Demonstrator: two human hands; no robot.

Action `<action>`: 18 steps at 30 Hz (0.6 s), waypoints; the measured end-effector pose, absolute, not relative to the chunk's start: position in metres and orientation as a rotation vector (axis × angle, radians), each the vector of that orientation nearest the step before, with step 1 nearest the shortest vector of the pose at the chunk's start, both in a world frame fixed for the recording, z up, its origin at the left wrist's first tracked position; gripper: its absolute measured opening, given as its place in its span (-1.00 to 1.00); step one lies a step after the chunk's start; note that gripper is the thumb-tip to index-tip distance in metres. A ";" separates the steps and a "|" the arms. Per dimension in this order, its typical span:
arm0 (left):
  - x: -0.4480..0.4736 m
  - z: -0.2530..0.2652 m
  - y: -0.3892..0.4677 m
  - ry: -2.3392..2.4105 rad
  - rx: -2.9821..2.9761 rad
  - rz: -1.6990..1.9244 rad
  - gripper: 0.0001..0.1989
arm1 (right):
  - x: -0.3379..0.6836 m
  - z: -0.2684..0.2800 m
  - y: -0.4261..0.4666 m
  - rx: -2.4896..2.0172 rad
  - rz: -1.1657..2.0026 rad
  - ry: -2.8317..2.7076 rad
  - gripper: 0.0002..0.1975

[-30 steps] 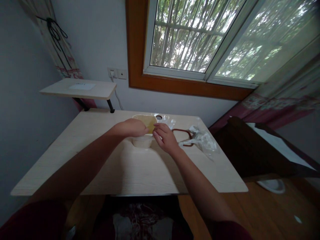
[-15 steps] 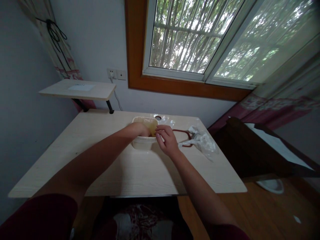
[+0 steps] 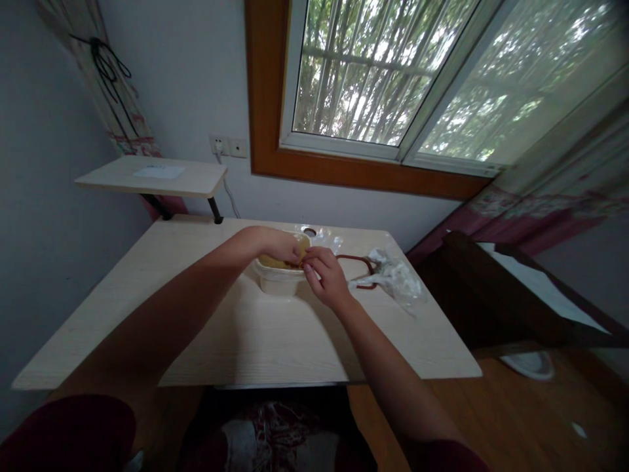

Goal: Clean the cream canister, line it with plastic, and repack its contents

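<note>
A cream plastic tub [image 3: 281, 286] stands near the back middle of the desk, with something yellowish lining its inside. My left hand [image 3: 281, 245] reaches over the tub's left rim, its bent fingers pointing down inside. At the tub's right rim is my right hand [image 3: 326, 275], with thumb and fingers drawn together. The fingertips of both hands nearly meet around a small orange-brown bit, too small to name. Whether my right fingers also touch the rim is unclear.
Right of the tub lie a crumpled clear plastic bag [image 3: 399, 278] and a reddish-brown curved frame [image 3: 361, 258]. Clear plastic film [image 3: 328, 239] rests behind, beside a desk hole [image 3: 309, 232]. A raised shelf [image 3: 196, 181] stands at the desk's left back; a dark piece of furniture [image 3: 491, 308] is on the right.
My left hand has risen from deep inside the tub towards its rim, and its fingers now show near the right ones. My right hand has barely moved.
</note>
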State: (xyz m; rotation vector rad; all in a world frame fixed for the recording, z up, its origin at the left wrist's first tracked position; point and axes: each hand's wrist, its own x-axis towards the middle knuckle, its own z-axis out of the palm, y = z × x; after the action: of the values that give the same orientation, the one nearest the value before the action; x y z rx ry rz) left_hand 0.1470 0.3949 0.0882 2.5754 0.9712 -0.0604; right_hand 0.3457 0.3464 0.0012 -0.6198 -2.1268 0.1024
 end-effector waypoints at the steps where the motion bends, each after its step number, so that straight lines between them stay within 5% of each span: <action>1: 0.141 0.094 0.391 0.945 2.559 -0.075 -0.81 | 0.346 0.001 0.346 -0.613 0.106 -2.129 -0.82; 9: 0.090 0.078 0.334 1.055 2.720 0.457 -0.58 | 0.349 0.001 0.343 -0.614 0.117 -2.132 -0.88; 18: 0.073 0.025 0.322 1.107 2.862 0.843 -0.67 | 0.346 -0.005 0.346 -0.656 0.050 -2.197 -0.85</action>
State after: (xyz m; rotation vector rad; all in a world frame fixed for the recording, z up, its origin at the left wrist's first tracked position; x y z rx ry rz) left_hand 0.0727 0.3225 0.0252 2.8618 1.1065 0.8429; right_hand 0.3459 0.3458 -0.0046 -0.6557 -2.1972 0.0501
